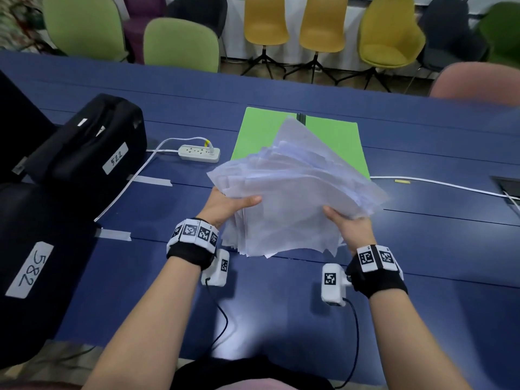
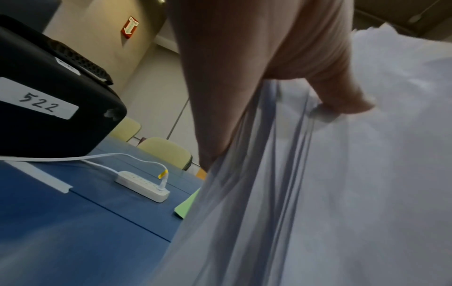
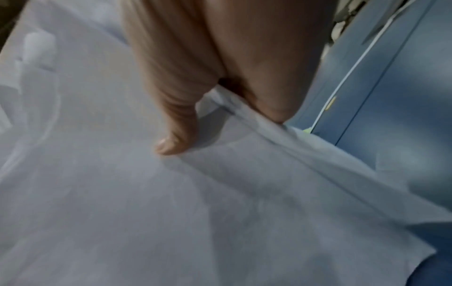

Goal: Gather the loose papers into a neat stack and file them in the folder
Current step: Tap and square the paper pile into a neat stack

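A thick, uneven bundle of white papers (image 1: 292,198) is lifted off the blue table (image 1: 422,263), its sheets fanned at different angles. My left hand (image 1: 233,205) grips its left side, thumb on top (image 2: 342,104). My right hand (image 1: 346,220) grips the right side, thumb pressed on the top sheet (image 3: 176,143), fingers underneath. The papers (image 2: 367,174) fill most of both wrist views (image 3: 122,193). Behind the bundle an open green folder (image 1: 261,133) lies flat on the table, partly hidden by the sheets; a corner of it (image 2: 187,205) shows in the left wrist view.
A white power strip (image 1: 199,153) with its cable lies left of the folder. Two black cases labelled 522 (image 1: 92,142) and 582 (image 1: 31,263) stand at the left. A white cable (image 1: 439,184) runs along the right. Chairs (image 1: 180,43) line the table's far edge.
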### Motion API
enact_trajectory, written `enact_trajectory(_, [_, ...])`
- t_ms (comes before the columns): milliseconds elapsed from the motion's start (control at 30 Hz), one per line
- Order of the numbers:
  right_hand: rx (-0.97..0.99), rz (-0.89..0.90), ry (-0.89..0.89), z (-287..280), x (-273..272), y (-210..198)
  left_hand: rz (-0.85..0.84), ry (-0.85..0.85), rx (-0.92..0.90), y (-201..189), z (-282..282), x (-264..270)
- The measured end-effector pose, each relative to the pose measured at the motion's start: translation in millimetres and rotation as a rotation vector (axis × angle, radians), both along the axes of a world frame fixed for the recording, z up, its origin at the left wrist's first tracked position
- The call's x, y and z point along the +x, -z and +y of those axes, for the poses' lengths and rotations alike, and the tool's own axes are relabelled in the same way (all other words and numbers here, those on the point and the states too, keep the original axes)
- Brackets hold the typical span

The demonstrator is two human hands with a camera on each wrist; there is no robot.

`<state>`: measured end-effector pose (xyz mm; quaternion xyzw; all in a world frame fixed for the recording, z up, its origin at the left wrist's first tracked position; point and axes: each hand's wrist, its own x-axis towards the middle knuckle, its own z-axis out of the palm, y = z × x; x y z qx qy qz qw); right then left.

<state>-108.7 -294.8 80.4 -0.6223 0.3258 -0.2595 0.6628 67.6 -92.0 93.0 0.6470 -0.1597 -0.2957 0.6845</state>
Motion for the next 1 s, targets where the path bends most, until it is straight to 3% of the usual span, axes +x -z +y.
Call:
enact_trajectory(233, [-0.087, -0.209, 0.081, 9, 10, -28, -0.086, -0.162, -0.152, -24, -12, -20])
enact_trajectory(400, [-0.074, -0.067, -0.007, 7, -2, -23, -0.077, -0.244, -0.189, -23, -5, -19])
enact_trajectory(533, [-0.076, -0.059, -0.109, 5, -6, -23, 0.048, -0.573, -0.329, -25, -12, -5])
enact_trajectory(667, [-0.140, -0.016, -0.168, 0, -6, -24, -0.007, -0.431, -0.271, -33, -20, -5])
enact_trajectory(833, [-0.228, 0.027, -0.078, 0, 0, -24, -0.266, -0.157, -0.045, -44, -24, -15])
enact_trajectory(933, [-0.299, 0.093, 0.003, 4, 13, -33, -0.807, -0.247, 0.287, -65, -19, -19])
enact_trajectory(1000, [-0.435, 0.197, -0.006, 9, 20, -40, -1.091, -0.194, 0.371, -87, -15, -20])
